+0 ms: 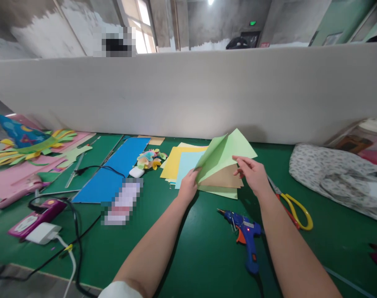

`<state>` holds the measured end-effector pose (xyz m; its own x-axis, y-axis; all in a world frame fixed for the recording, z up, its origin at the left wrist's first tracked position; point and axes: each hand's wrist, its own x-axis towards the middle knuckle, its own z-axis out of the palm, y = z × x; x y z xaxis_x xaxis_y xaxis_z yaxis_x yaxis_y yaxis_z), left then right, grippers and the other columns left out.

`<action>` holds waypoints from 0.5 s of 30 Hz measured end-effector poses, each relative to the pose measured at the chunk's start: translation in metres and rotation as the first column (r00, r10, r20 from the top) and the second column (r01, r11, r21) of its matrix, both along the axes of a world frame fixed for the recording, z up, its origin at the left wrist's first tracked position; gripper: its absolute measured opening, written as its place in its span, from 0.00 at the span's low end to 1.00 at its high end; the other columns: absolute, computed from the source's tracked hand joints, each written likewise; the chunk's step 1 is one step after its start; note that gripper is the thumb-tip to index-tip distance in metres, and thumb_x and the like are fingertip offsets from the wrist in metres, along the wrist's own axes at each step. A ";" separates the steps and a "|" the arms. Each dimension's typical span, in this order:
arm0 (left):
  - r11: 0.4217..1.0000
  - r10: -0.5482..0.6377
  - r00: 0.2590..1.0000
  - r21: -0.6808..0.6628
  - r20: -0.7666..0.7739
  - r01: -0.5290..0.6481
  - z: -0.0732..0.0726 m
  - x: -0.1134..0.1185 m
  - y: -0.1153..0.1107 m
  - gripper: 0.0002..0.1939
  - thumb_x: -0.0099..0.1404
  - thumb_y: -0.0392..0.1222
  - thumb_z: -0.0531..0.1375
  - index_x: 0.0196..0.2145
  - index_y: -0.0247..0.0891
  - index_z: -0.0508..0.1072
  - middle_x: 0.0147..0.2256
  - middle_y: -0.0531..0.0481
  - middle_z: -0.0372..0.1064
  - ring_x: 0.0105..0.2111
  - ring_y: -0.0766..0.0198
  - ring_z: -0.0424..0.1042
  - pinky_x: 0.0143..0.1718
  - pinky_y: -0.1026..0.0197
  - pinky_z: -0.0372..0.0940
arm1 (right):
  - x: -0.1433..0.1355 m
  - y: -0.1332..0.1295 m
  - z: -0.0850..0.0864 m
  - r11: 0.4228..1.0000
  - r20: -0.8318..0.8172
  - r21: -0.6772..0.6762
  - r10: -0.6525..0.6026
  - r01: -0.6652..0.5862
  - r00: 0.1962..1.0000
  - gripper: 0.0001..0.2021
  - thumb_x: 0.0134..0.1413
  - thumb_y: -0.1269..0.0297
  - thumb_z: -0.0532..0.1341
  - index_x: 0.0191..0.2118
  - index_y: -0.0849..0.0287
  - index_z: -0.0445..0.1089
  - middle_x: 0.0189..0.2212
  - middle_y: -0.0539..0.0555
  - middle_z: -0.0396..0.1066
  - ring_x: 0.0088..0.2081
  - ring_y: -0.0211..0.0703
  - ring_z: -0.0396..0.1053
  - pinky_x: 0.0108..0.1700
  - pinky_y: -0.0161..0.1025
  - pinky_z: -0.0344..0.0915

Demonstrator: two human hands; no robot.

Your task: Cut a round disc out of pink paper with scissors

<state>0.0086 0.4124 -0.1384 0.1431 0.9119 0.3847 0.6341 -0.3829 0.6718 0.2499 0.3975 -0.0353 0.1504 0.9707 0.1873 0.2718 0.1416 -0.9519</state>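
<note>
A folded sheet of light green paper (230, 151) is raised at an angle above a stack of coloured sheets. My left hand (188, 185) is closed on its lower left corner. At the sheet's right side is my right hand (249, 170), its index finger stretched against the paper and the other fingers loosely bent and apart. Beneath lie yellow paper (170, 163), light blue paper (186, 161) and brown paper (222, 177). A blue glue gun (246, 229) with an orange trigger and a lit red light rests between my forearms.
Yellow-handled scissors (295, 211) lie beyond my right forearm, near a patterned cloth bag (334, 178). To the left are a blue board (117, 169), paper flowers (151, 159), a phone (123, 203), a power strip (36, 217) with cables and a party hat (24, 130). A white partition (176, 95) stands behind.
</note>
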 end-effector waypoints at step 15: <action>0.998 -0.047 0.999 -0.047 -0.023 0.045 -0.001 0.001 0.000 0.41 0.51 0.16 0.48 0.59 0.41 0.72 0.59 0.45 0.71 0.59 0.57 0.70 0.63 0.51 0.65 | 0.063 -0.010 0.024 0.722 0.326 0.310 -0.692 0.619 0.644 0.18 0.53 0.59 0.58 0.41 0.61 0.82 0.28 0.58 0.79 0.28 0.51 0.73 0.41 0.49 0.70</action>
<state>0.0098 0.4127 -0.1392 0.1940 0.9208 0.3383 0.6325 -0.3810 0.6743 0.3131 0.3871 -0.0115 0.6131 0.5970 0.5173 0.6911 -0.0881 -0.7174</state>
